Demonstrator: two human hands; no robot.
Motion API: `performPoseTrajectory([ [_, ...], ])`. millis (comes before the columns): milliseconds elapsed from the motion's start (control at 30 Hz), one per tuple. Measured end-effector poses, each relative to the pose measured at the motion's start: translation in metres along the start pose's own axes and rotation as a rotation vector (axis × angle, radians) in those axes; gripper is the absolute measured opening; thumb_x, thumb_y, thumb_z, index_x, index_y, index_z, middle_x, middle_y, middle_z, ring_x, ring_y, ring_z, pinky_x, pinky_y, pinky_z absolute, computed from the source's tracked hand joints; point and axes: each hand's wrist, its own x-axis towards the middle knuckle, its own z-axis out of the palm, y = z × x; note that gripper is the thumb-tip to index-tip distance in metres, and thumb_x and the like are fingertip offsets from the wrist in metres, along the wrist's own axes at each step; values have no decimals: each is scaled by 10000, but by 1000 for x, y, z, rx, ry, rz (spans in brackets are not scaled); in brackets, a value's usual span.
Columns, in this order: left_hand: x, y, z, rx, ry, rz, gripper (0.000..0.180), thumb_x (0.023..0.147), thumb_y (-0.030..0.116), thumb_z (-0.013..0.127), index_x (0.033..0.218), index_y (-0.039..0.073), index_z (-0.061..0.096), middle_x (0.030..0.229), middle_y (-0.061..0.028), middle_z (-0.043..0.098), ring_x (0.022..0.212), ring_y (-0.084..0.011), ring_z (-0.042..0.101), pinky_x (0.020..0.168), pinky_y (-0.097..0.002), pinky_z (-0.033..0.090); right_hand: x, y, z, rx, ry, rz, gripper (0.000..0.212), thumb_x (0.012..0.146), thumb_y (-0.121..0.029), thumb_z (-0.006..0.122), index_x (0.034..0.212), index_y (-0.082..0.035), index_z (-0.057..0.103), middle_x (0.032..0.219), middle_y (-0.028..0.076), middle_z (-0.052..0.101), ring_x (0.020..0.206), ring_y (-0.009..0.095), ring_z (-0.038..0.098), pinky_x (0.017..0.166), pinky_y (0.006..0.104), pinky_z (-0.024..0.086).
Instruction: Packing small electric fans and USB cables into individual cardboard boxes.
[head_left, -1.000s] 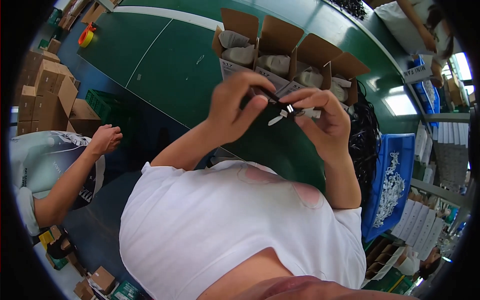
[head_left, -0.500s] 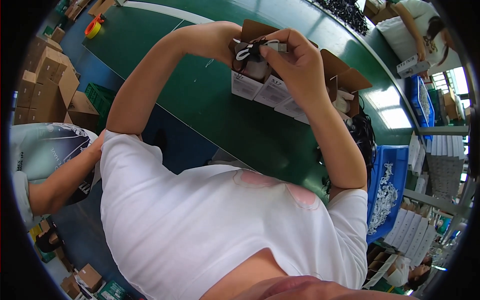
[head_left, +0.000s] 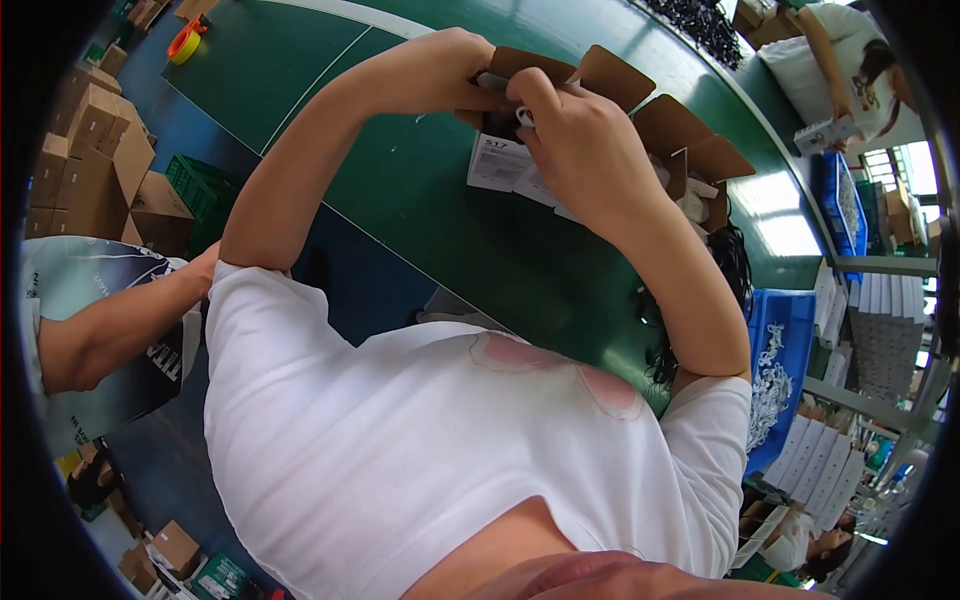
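My left hand [head_left: 448, 72] and my right hand [head_left: 580, 150] are stretched out together over the first of a row of small open cardboard boxes [head_left: 610, 78] on the green table [head_left: 330, 120]. Both hands reach into that box's opening. A small white part [head_left: 524, 116] shows between the fingers of my right hand; the dark item held earlier is hidden by the hands. The box's white labelled side [head_left: 497, 163] faces me below my hands.
More open boxes [head_left: 700, 160] run to the right. A pile of black cables [head_left: 735, 270] lies by a blue crate [head_left: 790, 370]. Another person's arm [head_left: 120, 320] reaches in at left, beside stacked cartons [head_left: 90, 150]. A second person [head_left: 850, 60] works at the far right.
My hands, which held a small black-and-white item up in front of me, have moved forward and down into the leftmost open box.
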Motion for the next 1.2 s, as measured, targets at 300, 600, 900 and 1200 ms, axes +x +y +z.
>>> performPoseTrajectory([
  [300,-2,-16,9,-2,53,50,231,843,109,710,1033,-16,673,873,-131,721,673,-223,685,617,-260,547,-2,14,-2,85,-239,-167,190,814,-52,699,992,-55,632,947,91,702,852,286,635,820,361,520],
  [600,-29,-41,35,-614,149,77,628,778,176,766,1342,23,536,1116,-170,681,940,-245,670,707,-300,560,2,4,0,99,75,-141,249,823,-158,725,1017,-29,636,967,101,710,934,264,644,854,348,514],
  [900,-25,-43,42,-591,183,124,719,785,144,749,1432,35,454,1230,-161,632,1072,-248,624,817,-315,538,23,-4,13,-40,-351,2,267,824,-239,748,977,-36,665,955,97,720,793,257,678,732,351,532],
  [1200,-32,-51,52,-850,306,-19,747,812,86,713,1478,30,378,1289,-219,554,1053,-265,599,847,-330,529,-145,86,-55,529,837,353,153,967,-73,576,1085,-2,642,891,87,709,695,130,639,670,247,510],
])
